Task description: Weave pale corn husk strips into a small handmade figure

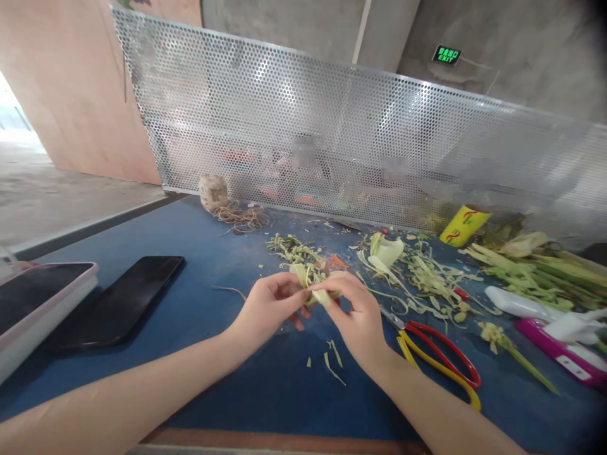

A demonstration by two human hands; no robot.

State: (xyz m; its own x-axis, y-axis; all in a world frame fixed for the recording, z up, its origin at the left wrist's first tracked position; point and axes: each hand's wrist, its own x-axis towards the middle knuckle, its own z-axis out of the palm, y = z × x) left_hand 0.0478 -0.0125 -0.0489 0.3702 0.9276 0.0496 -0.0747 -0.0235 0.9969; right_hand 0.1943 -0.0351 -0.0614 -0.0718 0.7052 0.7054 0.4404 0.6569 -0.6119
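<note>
Both hands meet over the middle of the blue table (203, 392). Between the fingertips of my left hand (268, 303) and my right hand (360, 313) is a small pale-green corn husk piece (322, 296); each hand pinches it. Some of the husk is hidden behind the fingers. Just beyond lies a knotted green husk bundle (298, 251). Scissors (417, 328) with one red and one yellow handle rest beside my right wrist. Loose husk strips (427, 275) and a wider curled husk (385, 251) lie past my right hand.
A black phone (126, 300) and a device in a pale case (42, 291) lie at left. Twine (241, 217) trails from a pale block (213, 191). A yellow packet (465, 225), husk pile (545, 265) and magenta-white power strip (564, 347) are right. Perforated metal screen (284, 95) borders the back.
</note>
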